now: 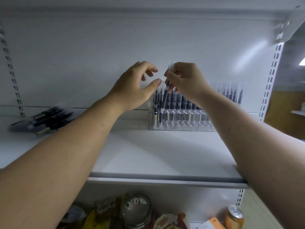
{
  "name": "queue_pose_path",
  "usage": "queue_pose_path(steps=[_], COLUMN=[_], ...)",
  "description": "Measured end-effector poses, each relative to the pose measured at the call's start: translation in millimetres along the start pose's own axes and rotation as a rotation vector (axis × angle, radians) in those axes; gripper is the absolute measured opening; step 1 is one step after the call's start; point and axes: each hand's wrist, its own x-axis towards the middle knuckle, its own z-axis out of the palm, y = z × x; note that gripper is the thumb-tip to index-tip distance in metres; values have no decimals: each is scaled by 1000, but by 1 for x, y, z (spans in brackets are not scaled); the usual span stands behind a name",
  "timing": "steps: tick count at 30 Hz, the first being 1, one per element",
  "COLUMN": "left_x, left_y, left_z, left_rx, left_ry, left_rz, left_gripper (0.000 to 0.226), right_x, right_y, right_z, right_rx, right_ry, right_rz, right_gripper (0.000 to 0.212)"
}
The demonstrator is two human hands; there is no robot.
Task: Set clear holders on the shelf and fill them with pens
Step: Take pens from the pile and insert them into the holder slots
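A clear tiered holder (181,124) stands at the back right of the white shelf (148,154), its rear rows filled with several dark pens with clear caps. My right hand (184,81) pinches one such pen (165,96), tilted, its tip down at the holder's left end. My left hand (137,86) hovers just left of the pen, fingers curled and apart, with nothing in it. A second batch of standing pens (231,93) shows behind my right forearm.
A pile of loose black pens in clear packaging (44,119) lies at the shelf's left back. Slotted uprights (270,80) flank the shelf. Below the shelf edge sit snack packs, a glass-lidded jar (137,210) and an orange can (234,217).
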Motion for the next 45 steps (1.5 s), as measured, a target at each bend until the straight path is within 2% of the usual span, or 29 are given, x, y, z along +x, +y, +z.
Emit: queue_pose_path(steps=[5, 9, 15, 23, 28, 32, 36, 39, 45], left_x=[0, -1, 0, 0, -1, -1, -1, 1, 0], left_y=[-5, -6, -3, -2, -1, 0, 0, 0, -3], left_z=[-1, 0, 0, 1, 2, 2, 0, -4, -31], left_rx=[42, 73, 43, 26, 25, 23, 32, 69, 206], left_ry=[-38, -70, -63, -68, -69, -72, -83, -65, -85], left_rz=[-29, -62, -88, -117, -135, -139, -132, -119, -178], left_gripper=[53, 59, 56, 51, 50, 49, 50, 49, 48], right_x=[-3, -5, -11, -9, -10, -9, -5, 0, 0], right_y=[-2, -8, -10, -10, -7, -6, -2, -2, -14], right_z=[1, 2, 5, 6, 4, -1, -7, -11, 6], right_rx=[-57, -87, -184, -228, -291, -352, -319, -301, -367], right_ry=[-48, -90, -270, -287, -380, -332, -110, -20, -80], right_rz=[4, 12, 40, 80, 119, 46, -60, -145, -226], right_gripper=[22, 19, 21, 22, 26, 34, 28, 30, 46])
